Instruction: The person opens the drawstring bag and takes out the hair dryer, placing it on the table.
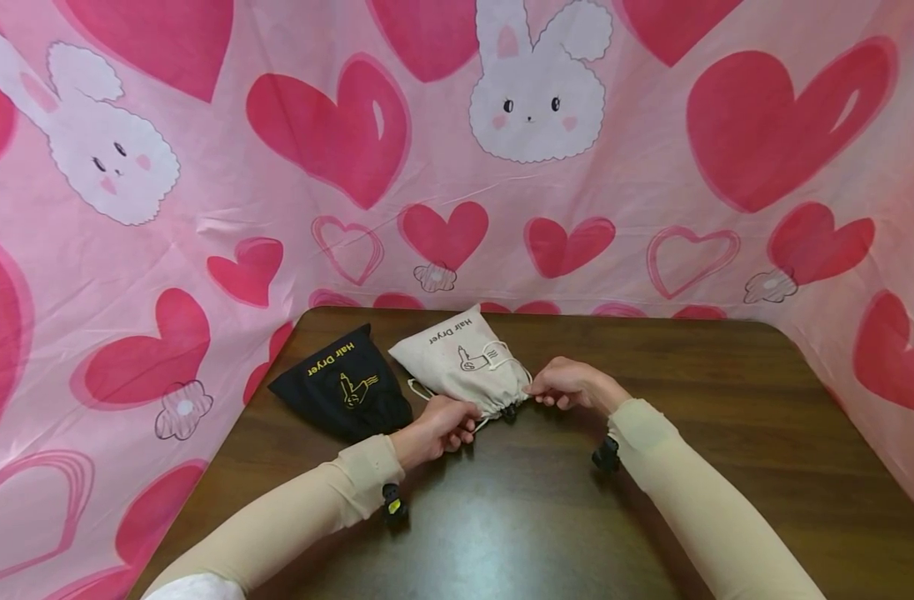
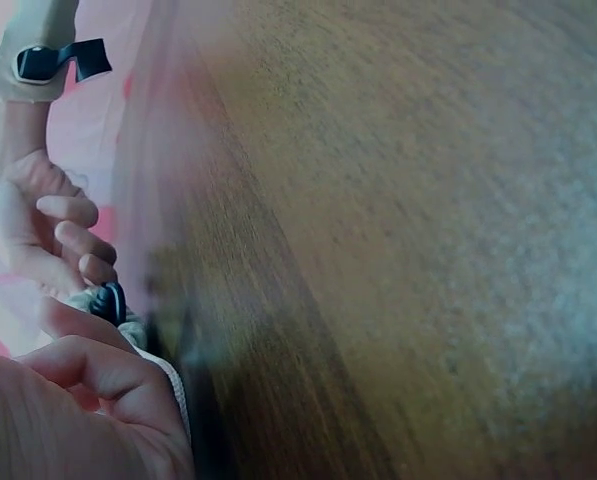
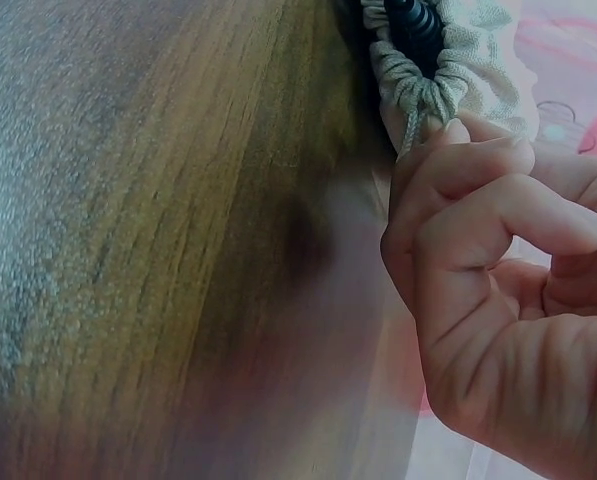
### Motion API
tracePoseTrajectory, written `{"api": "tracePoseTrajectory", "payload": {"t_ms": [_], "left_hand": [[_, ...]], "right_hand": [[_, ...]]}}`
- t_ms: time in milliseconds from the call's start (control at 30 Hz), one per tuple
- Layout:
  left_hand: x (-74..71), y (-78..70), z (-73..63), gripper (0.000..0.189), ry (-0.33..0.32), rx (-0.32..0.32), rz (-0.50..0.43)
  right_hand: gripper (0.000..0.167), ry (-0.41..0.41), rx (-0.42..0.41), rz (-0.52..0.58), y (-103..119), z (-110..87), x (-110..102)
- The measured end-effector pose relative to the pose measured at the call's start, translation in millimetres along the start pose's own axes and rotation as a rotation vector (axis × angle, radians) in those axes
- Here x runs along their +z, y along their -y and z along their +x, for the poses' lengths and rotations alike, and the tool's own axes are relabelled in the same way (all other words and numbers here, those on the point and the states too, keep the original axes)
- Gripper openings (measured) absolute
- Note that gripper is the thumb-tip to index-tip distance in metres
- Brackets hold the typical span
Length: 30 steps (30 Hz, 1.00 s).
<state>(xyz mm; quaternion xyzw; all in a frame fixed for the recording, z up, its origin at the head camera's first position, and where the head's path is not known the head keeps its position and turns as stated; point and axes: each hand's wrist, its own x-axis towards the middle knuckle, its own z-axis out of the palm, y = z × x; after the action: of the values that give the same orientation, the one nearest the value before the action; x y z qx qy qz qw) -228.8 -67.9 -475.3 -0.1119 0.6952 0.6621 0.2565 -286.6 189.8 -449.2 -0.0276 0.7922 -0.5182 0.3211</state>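
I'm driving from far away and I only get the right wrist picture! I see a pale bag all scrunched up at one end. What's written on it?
Observer: The pale bag has the words "Hair Dryer" printed on it.
Operator: Cool! Is anything lying right next to it?
Observer: Yes, in the head view a black bag lies on the table, to the left of the pale one.

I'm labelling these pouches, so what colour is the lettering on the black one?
Yellow lettering on the black pouch, clearest in the head view.
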Motion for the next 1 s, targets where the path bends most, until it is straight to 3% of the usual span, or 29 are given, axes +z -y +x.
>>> {"api": "tracePoseTrajectory", "payload": {"t_ms": [1000], "left_hand": [[-2.2, -0.6, -2.0, 0.014, -0.010, 0.004, -0.006]], "right_hand": [[0.025, 0.003, -0.001, 0.012, 1.0, -3.1, -2.8]]}}
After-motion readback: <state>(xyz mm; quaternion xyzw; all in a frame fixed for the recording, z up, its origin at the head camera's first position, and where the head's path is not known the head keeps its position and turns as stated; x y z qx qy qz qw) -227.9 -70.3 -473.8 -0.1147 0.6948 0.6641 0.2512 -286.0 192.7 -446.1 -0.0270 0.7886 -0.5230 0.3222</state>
